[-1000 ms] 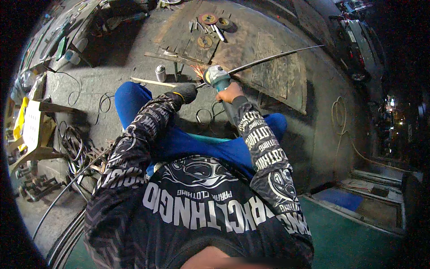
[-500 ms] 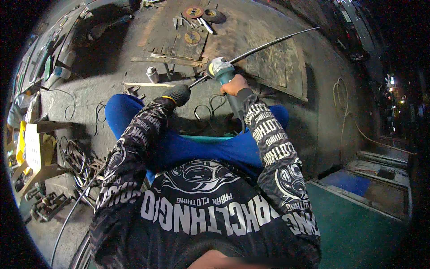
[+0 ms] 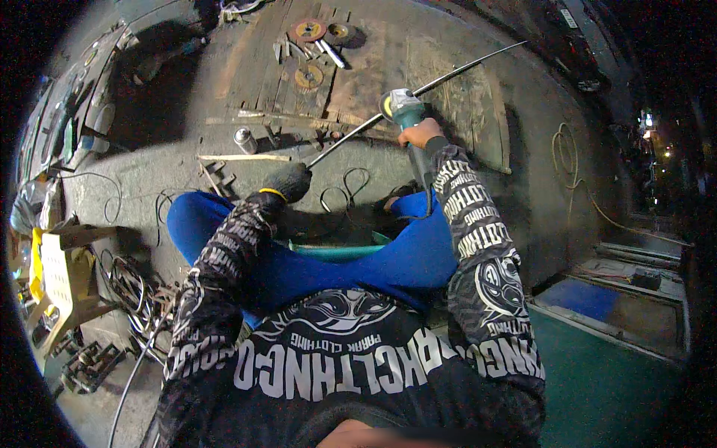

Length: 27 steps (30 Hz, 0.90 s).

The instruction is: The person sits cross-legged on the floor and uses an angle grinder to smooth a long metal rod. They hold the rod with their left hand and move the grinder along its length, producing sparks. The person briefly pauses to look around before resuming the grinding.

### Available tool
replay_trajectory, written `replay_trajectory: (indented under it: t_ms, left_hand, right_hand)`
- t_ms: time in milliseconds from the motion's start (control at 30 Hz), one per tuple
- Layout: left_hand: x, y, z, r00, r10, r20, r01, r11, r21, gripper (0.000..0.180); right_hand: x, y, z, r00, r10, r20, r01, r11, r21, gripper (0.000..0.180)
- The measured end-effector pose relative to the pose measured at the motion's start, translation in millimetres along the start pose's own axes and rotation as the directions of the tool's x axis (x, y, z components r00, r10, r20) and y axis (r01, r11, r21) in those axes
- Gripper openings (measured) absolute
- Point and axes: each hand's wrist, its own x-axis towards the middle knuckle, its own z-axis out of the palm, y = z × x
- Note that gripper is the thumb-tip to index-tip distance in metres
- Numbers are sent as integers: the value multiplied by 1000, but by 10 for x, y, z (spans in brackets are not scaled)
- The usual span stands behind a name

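My left hand (image 3: 287, 181), in a dark grey work glove, is closed round the near end of a long thin metal rod (image 3: 345, 140). The rod slants up to the right over the wooden boards. My bare right hand (image 3: 422, 134) grips the body of a teal angle grinder (image 3: 409, 116). The grinder's silver head and pale yellow disc lie at the rod, about midway along it. Whether the disc touches the rod, I cannot tell. Part of the rod is hidden behind the grinder's head.
Beyond my hands, wooden boards (image 3: 254, 67) bear grinding discs (image 3: 308, 30) and several small metal pieces. A spray can (image 3: 245, 140) stands near a wooden strip (image 3: 246, 157). Left are a yellow stand (image 3: 63, 272) and tangled cables; a looped hose (image 3: 565, 160) lies right.
The grinder in my right hand has moved right and slightly away along the rod. My left hand, still round the rod, has come a little nearer and left.
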Motion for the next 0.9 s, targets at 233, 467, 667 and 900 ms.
replay_trajectory:
  t_ms: [233,467,667,900]
  left_hand:
    - [226,-116,-19,1000,-1,17,2,999,-34,27]
    - [-35,92,-136,994,-109,-32,101,977,-190,29]
    - [70,86,-151,987,-140,73,151,972,-182,27]
    - [259,-10,-253,1000,13,3,-13,994,-110,21]
  right_hand:
    - [781,382,-298,992,127,11,-127,988,86,51]
    - [1320,1005,-451,932,-306,196,363,751,-551,21]
    - [1835,1330,-732,959,-201,201,274,840,-468,27]
    - [2221,1291,-1248,992,-31,119,56,976,-211,35]
